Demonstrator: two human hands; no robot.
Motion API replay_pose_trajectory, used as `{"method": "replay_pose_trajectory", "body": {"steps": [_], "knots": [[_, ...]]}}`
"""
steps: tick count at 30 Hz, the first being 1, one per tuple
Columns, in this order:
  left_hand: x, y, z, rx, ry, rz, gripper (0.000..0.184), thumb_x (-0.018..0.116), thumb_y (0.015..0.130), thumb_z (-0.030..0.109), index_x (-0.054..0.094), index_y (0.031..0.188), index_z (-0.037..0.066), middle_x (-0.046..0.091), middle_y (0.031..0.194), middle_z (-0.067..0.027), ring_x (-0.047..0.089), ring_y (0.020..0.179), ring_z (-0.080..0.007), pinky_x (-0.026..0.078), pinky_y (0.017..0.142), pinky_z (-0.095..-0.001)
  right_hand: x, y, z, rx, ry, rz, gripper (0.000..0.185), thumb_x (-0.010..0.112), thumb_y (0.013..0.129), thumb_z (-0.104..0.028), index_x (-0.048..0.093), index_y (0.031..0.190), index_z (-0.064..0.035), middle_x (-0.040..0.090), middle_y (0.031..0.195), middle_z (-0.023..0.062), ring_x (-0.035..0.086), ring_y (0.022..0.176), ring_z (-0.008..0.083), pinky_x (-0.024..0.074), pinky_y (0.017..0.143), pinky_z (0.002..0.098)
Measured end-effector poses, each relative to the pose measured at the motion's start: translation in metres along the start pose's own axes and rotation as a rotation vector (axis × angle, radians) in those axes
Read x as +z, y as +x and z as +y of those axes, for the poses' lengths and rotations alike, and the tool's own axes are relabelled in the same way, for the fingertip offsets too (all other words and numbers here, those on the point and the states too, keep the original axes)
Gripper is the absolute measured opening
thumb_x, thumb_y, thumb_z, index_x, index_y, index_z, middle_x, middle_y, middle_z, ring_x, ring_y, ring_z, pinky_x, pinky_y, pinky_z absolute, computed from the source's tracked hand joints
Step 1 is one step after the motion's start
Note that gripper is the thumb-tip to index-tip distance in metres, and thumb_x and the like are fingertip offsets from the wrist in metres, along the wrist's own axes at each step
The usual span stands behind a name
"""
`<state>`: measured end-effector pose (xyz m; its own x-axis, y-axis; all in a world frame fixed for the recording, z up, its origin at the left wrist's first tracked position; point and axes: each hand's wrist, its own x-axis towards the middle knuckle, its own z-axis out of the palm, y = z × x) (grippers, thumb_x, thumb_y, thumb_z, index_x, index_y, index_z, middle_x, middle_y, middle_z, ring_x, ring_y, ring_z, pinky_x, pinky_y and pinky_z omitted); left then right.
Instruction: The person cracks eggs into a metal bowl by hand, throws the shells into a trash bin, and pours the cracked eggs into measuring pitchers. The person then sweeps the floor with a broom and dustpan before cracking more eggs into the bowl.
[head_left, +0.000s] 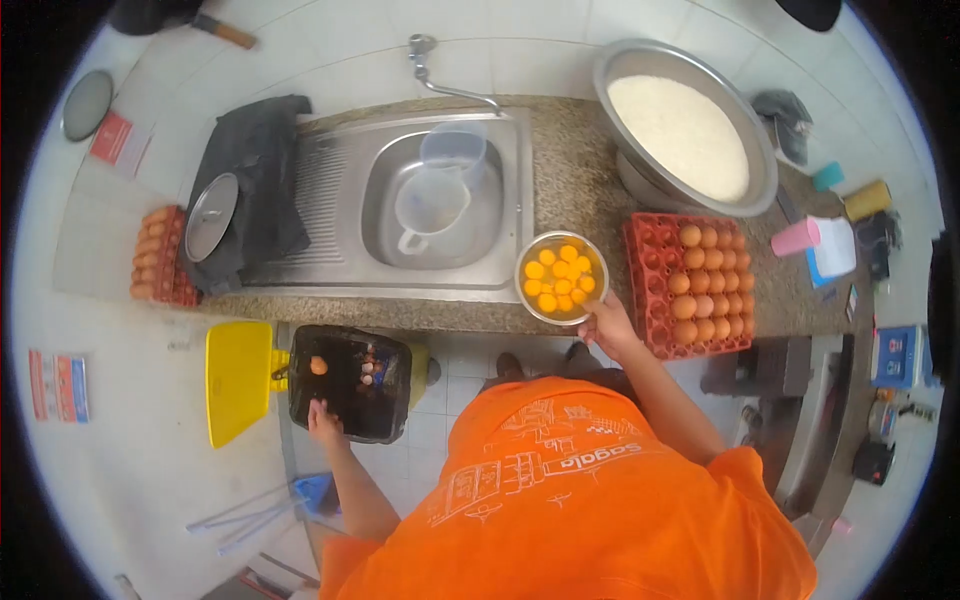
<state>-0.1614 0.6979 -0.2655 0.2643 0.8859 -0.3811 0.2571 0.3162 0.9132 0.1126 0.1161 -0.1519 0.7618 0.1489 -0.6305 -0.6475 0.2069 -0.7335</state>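
Note:
My right hand (606,328) is closed on the rim of a round metal bowl (563,317) at the counter's front edge, beside the sink. Several egg yolks (567,272) lie in the bowl. Over the near side of the black-lined bin (350,425) is my left hand (324,420), with its fingers apart and nothing in them. An eggshell (318,366) shows just beyond its fingertips, over the bin, and more shells (370,372) lie inside. To the right of the bowl a red tray (652,290) holds several brown eggs (704,305); its left part has bare cups.
A large metal basin (765,165) of white powder stands behind the egg tray. Clear plastic jugs (432,200) sit in the sink (375,245). More eggs (150,255) and a metal lid (211,217) are at the left. The yellow bin lid (237,385) stands open.

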Motion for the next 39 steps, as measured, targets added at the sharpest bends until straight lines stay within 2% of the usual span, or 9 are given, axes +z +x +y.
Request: {"method": "replay_pose_trajectory", "body": {"steps": [6,12,14,21,24,28,34,37,39], "knots": [[-0.059,-0.054,-0.076,-0.122,0.035,0.053,0.050,0.079,0.096,0.046,0.065,0.125,0.007,0.075,0.106,-0.0066,0.048,0.056,-0.0049,0.034,0.046,-0.0212,0.029,0.016,-0.023,-0.094,-0.094,0.056,0.040,0.051,0.102,-0.007,0.047,0.141,-0.0053,0.069,0.088,0.0130,0.060,0.051,0.0149,0.0411,0.036,0.0281],[-0.027,-0.103,-0.104,-0.222,-0.008,0.104,0.045,0.076,0.099,0.043,0.066,0.123,0.006,0.075,0.100,-0.0069,0.049,0.055,-0.0058,0.033,0.044,-0.0216,0.075,0.045,-0.077,-0.175,-0.102,-0.029,0.040,0.049,0.102,-0.005,0.046,0.142,-0.0048,0.069,0.089,0.0140,0.062,0.052,0.0161,0.0504,0.040,0.0298],[-0.021,-0.110,-0.101,-0.211,-0.010,0.042,0.037,0.076,0.098,0.044,0.067,0.109,0.010,0.075,0.099,-0.0064,0.048,0.054,-0.0053,0.032,0.044,-0.0216,0.099,0.054,-0.097,-0.227,-0.108,-0.024,0.039,0.047,0.102,-0.005,0.046,0.142,-0.0044,0.069,0.089,0.0145,0.064,0.054,0.0168,0.0562,0.044,0.0314],[-0.030,-0.118,-0.095,-0.185,-0.096,0.095,0.039,0.076,0.098,0.042,0.068,0.110,0.005,0.072,0.092,-0.0039,0.049,0.054,-0.0052,0.033,0.044,-0.0214,0.181,0.088,-0.138,-0.376,-0.209,-0.012,0.044,0.042,0.105,-0.002,0.039,0.149,-0.0065,0.069,0.107,0.0192,0.070,0.060,0.0229,0.0605,0.047,0.0333],[-0.049,-0.127,-0.107,-0.203,-0.023,0.118,0.037,0.076,0.098,0.042,0.069,0.102,0.006,0.068,0.085,-0.0025,0.050,0.055,-0.0064,0.033,0.044,-0.0222,0.210,0.099,-0.144,-0.445,-0.301,0.014,0.055,0.042,0.105,0.002,0.033,0.157,-0.0120,0.068,0.116,0.0220,0.071,0.058,0.0252,0.0613,0.046,0.0356],[-0.072,-0.148,-0.133,-0.255,-0.006,0.217,0.036,0.078,0.096,0.040,0.068,0.097,0.006,0.062,0.079,-0.0019,0.051,0.056,-0.0084,0.033,0.044,-0.0243,0.232,0.108,-0.145,-0.568,-0.395,0.030,0.059,0.043,0.101,0.005,0.033,0.158,-0.0095,0.066,0.122,0.0244,0.073,0.061,0.0271,0.0644,0.049,0.0367],[-0.101,-0.172,-0.173,-0.277,-0.002,0.259,0.030,0.080,0.094,0.027,0.052,0.098,0.019,0.058,0.078,0.0000,0.052,0.059,-0.0110,0.032,0.045,-0.0256,0.244,0.118,-0.141,-0.681,-0.596,0.100,0.077,0.045,0.099,0.005,0.024,0.167,-0.0216,0.073,0.097,0.0213,0.070,0.052,0.0248,0.0607,0.045,0.0370],[-0.106,-0.173,-0.180,-0.277,0.007,0.245,0.030,0.078,0.093,0.017,0.050,0.104,0.020,0.059,0.080,-0.0005,0.054,0.061,-0.0118,0.031,0.044,-0.0247,0.245,0.129,-0.133,-0.762,-0.746,0.141,0.080,0.052,0.097,0.003,0.027,0.167,-0.0255,0.073,0.084,0.0249,0.073,0.059,0.0338,0.0601,0.054,0.0450],[-0.103,-0.175,-0.174,-0.277,0.004,0.235,0.029,0.076,0.092,0.012,0.051,0.107,0.018,0.060,0.081,-0.0013,0.055,0.060,-0.0122,0.030,0.042,-0.0233,0.243,0.141,-0.124,-1.123,-1.030,0.205,0.083,0.053,0.094,0.002,0.027,0.167,-0.0260,0.069,0.078,0.0245,0.069,0.060,0.0376,0.0542,0.058,0.0505]]}}
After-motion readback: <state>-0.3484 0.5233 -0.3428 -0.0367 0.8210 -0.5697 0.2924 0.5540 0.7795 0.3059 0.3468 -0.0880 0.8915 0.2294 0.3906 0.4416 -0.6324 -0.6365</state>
